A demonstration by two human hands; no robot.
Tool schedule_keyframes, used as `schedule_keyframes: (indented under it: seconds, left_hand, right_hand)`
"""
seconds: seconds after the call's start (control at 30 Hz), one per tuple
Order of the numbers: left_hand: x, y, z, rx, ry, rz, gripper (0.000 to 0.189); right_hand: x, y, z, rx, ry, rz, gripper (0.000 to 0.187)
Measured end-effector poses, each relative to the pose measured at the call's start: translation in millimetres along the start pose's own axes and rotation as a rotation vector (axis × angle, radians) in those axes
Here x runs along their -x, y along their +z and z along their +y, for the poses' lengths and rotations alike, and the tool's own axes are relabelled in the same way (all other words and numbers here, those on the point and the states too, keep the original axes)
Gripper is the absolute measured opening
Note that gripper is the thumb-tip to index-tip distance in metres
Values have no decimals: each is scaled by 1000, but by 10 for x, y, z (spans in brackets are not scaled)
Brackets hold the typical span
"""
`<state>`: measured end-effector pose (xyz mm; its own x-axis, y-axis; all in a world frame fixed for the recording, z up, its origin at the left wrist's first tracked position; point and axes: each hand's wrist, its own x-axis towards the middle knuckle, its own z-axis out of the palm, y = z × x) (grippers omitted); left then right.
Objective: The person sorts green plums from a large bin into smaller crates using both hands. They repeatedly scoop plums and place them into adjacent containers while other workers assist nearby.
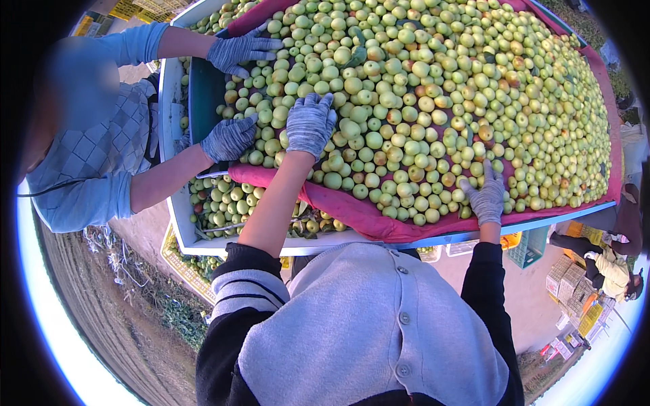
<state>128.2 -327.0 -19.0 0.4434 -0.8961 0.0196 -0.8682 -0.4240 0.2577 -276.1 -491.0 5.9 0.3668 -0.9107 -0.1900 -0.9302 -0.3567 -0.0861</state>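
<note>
A broad heap of small round green fruits [406, 96], some blushed red-brown, lies before me on a table lined with dark red cloth [355, 208]. My left hand [311, 124], in a grey knit glove, is palm down on the fruits near the heap's left end. Its fingers are bent, and whatever lies under the palm is hidden. Farther right, my right hand [486, 195], also gloved, rests at the near edge of the heap. Its thumb and fingers are spread against the fruits there, with none plainly gripped.
At left, a co-worker's gloved hands [241, 51] touch the same heap by a dark green chute wall [205, 91]. Below the cloth, a white-rimmed trough [223, 248] holds more fruits and leaves. Yellow crates [190, 274], a green crate [528, 248] and another person [612, 271] are beyond.
</note>
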Motion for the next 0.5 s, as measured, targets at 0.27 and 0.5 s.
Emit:
schedule_keyframes:
  seconds: [0.27, 0.5]
  left_hand:
    - [-971, 102, 1196, -64, 271, -83, 52]
    - [-1544, 293, 370, -191, 261, 3, 44]
  right_hand:
    - [250, -10, -1020, -204, -124, -135, 86]
    - [251, -20, -1022, -472, -330, 70, 62]
